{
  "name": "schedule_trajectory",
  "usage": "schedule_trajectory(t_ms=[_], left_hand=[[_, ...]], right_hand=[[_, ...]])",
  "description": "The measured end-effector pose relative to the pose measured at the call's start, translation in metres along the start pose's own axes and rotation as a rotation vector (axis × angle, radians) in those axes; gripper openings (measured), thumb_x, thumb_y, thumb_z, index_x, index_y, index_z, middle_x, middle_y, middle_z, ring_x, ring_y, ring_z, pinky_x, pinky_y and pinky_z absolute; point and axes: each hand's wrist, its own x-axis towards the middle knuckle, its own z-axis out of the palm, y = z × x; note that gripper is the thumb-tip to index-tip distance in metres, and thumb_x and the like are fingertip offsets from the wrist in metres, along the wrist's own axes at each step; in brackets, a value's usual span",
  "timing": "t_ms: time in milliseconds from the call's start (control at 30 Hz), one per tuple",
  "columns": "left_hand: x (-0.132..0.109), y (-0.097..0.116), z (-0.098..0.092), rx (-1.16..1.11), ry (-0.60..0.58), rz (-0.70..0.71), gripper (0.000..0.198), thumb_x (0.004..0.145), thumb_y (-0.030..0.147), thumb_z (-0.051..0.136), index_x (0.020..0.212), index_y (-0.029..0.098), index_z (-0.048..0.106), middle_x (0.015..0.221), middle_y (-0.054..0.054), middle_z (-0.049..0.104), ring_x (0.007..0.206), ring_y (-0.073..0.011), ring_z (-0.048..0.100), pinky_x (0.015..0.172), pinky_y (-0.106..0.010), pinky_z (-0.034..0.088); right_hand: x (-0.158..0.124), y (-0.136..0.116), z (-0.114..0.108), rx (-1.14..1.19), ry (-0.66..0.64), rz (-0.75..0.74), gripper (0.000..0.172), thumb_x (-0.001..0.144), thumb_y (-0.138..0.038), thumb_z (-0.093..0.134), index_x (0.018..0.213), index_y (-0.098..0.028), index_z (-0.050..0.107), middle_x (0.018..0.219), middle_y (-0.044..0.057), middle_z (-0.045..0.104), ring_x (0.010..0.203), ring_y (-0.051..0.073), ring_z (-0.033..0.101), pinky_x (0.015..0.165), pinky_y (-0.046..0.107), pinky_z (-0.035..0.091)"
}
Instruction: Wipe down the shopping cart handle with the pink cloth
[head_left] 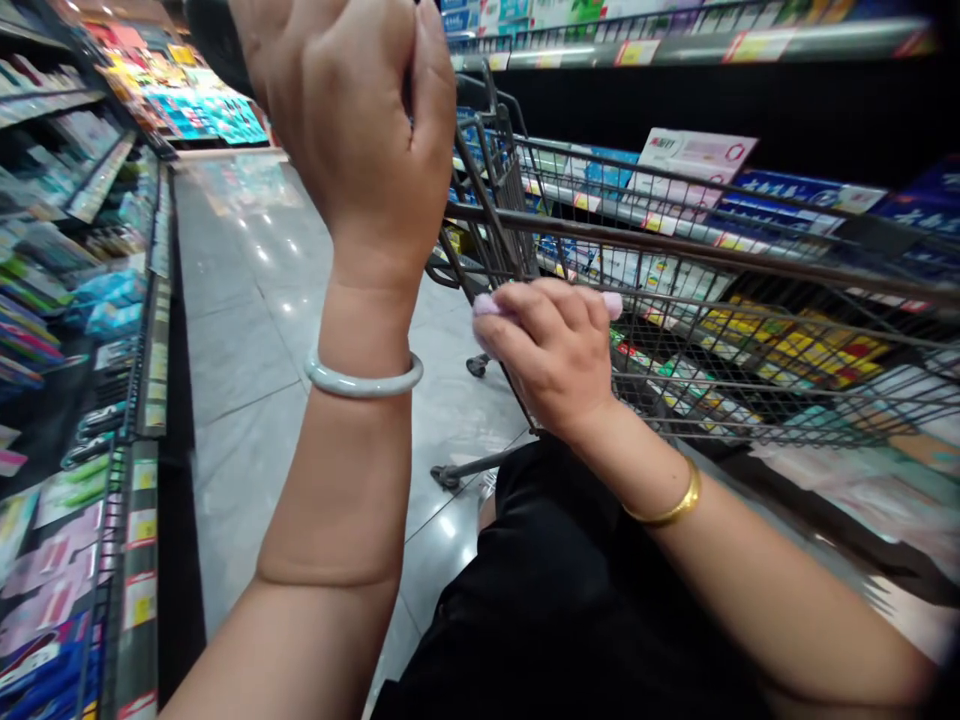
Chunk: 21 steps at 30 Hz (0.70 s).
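My left hand [360, 120] is raised near the camera at the top, with its fingers curled closed. A dark rounded end [217, 45] sticks out on its left side; what the object is, I cannot make out, since the frame's top edge cuts it off. Lower and to the right, my right hand [559, 350] is closed around a small lilac soft cloth-like piece [613, 304], which shows at both sides of the fist. Behind that hand stands a wire shopping cart [540, 225]. A pale bangle [364, 380] circles my left wrist, a gold one [679, 497] my right.
Shelves of packaged goods [56, 560] line the left side. More shelves with boxes [795, 200] run behind the cart on the right. Between them a shiny grey tiled floor [240, 330] leads to a bright display [202, 115]. Cart wheels [446, 478] rest on the floor.
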Motion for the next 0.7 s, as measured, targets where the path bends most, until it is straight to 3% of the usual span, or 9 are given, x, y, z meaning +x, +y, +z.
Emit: schedule_trajectory(t_ms=[167,267,400,533,700], left_hand=[[-0.003,-0.002,0.004,-0.071,0.111,0.105,0.039,0.106,0.049,0.028,0.078,0.024,0.037,0.089,-0.006,0.046,0.11,-0.0299,0.055,0.103,-0.048,0.029],[-0.005,0.002,0.003,-0.095,0.092,0.076,0.039,0.104,0.047,0.031,0.073,0.024,0.024,0.086,-0.007,0.045,0.107,-0.0301,0.051,0.101,-0.047,0.027],[-0.005,0.006,0.003,-0.062,0.154,0.044,0.042,0.105,0.047,0.031,0.072,0.026,0.018,0.087,-0.008,0.049,0.101,-0.0285,0.046,0.097,-0.043,0.025],[-0.006,0.001,0.006,-0.026,0.162,0.07,0.042,0.106,0.052,0.025,0.074,0.026,0.024,0.087,-0.007,0.051,0.101,-0.0266,0.047,0.099,-0.041,0.027],[-0.007,-0.001,0.006,-0.01,0.137,0.091,0.046,0.106,0.058,0.02,0.081,0.027,0.043,0.097,-0.007,0.058,0.106,-0.027,0.048,0.101,-0.042,0.028]], right_hand=[[-0.007,-0.003,0.0,-0.015,-0.075,-0.003,0.018,0.104,-0.025,0.053,0.114,-0.03,0.067,0.127,-0.001,0.071,0.118,0.02,0.055,0.099,0.039,0.035],[-0.029,-0.005,0.0,-0.015,-0.153,-0.084,0.017,0.103,-0.023,0.054,0.111,-0.029,0.067,0.124,-0.002,0.072,0.114,0.019,0.057,0.097,0.037,0.035],[-0.028,-0.005,-0.003,0.042,-0.123,-0.022,0.015,0.102,-0.023,0.057,0.111,-0.031,0.067,0.123,-0.002,0.074,0.114,0.019,0.058,0.096,0.038,0.035],[-0.02,-0.008,0.0,0.046,-0.108,0.042,0.015,0.103,-0.024,0.056,0.112,-0.03,0.067,0.126,-0.001,0.073,0.116,0.02,0.057,0.095,0.039,0.035],[-0.047,-0.013,0.004,0.025,-0.176,-0.037,0.013,0.101,-0.022,0.059,0.109,-0.027,0.068,0.121,-0.002,0.074,0.111,0.019,0.058,0.093,0.038,0.036]])
